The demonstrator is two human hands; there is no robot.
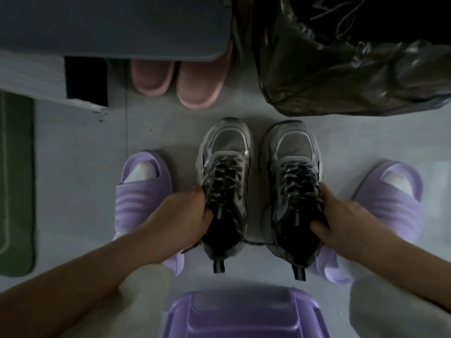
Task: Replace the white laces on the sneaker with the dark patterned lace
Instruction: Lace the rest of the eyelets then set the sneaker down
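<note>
Two grey sneakers stand side by side on the pale floor, toes pointing away from me. Both carry dark patterned laces. My left hand (181,213) grips the collar of the left sneaker (225,152) with fingers curled into its opening. My right hand (340,220) grips the outer collar of the right sneaker (294,147), thumb tucked inside. Loose lace ends (253,243) trail on the floor between the two heels. White laces (341,18) lie on a dark plastic bag at the top right.
My feet in purple slides (144,191) (390,193) flank the sneakers. A purple plastic stool (241,311) sits below. Pink slippers (175,81) lie under a grey cabinet (117,28). The dark plastic bag (353,74) fills the top right, a green mat (14,181) the left edge.
</note>
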